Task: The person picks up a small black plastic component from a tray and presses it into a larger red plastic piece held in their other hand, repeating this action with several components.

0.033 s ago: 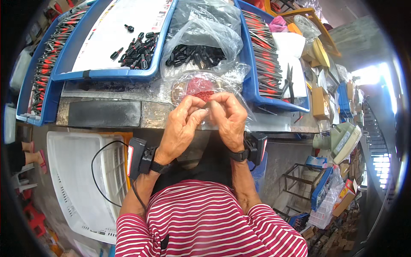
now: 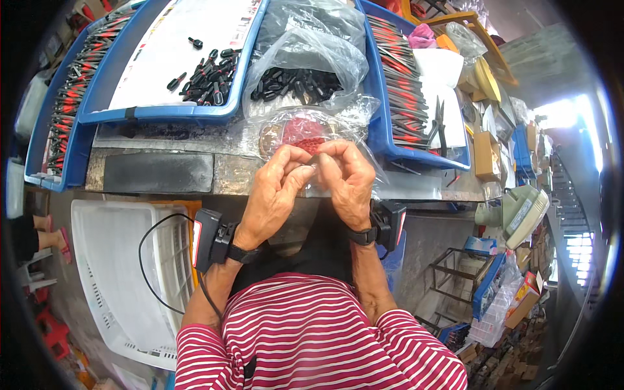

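Note:
At the bench's front edge my left hand [image 2: 281, 188] and my right hand [image 2: 348, 179] meet with fingertips pinched close together. Whatever sits between the fingers is too small and covered to name. Just beyond the fingertips lies a clear plastic bag [image 2: 260, 123], spread over the bench, with small red pieces [image 2: 304, 129] showing at it. Behind that, a larger clear bag [image 2: 312, 39] gapes open over a heap of black parts [image 2: 296, 86].
A blue tray [image 2: 175, 114] holds small black-and-red parts on white paper. Red-and-grey slender tools fill a blue bin [image 2: 78, 156] at far left and another blue bin [image 2: 416, 155] at right, beside dark pliers [image 2: 439, 123]. White plastic baskets [image 2: 117, 273] stand below the bench.

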Motion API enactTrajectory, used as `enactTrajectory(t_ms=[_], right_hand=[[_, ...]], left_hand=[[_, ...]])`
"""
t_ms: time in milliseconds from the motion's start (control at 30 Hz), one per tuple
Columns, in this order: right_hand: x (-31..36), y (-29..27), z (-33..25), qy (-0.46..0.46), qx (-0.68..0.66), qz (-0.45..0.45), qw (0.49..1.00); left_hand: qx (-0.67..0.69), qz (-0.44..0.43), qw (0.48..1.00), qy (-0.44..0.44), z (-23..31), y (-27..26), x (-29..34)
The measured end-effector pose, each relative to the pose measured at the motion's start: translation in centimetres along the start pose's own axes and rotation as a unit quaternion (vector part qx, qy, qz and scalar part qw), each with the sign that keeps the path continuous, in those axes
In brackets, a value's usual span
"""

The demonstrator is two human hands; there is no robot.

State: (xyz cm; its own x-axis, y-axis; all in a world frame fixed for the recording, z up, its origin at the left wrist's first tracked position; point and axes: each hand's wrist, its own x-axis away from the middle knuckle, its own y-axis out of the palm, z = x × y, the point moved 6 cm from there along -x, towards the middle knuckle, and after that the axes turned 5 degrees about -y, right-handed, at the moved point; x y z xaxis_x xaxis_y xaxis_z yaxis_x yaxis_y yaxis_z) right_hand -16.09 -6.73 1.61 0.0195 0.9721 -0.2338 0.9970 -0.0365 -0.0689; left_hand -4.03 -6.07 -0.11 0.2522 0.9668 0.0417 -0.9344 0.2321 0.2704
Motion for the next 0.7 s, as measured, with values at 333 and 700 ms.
enactTrajectory(t_ms=[333,700], right_hand=[[-0.1,0.0,-2.0,-0.188,0.148,-0.043,0.970],[0.7,0.5,-1.8,-0.153,0.073,-0.032,0.985]], left_hand=[[0.039,-0.018,0.999,-0.001,0.3,0.1,-0.2],[-0.021,0.002,0.999,0.040,1.1,0.0,0.4]])
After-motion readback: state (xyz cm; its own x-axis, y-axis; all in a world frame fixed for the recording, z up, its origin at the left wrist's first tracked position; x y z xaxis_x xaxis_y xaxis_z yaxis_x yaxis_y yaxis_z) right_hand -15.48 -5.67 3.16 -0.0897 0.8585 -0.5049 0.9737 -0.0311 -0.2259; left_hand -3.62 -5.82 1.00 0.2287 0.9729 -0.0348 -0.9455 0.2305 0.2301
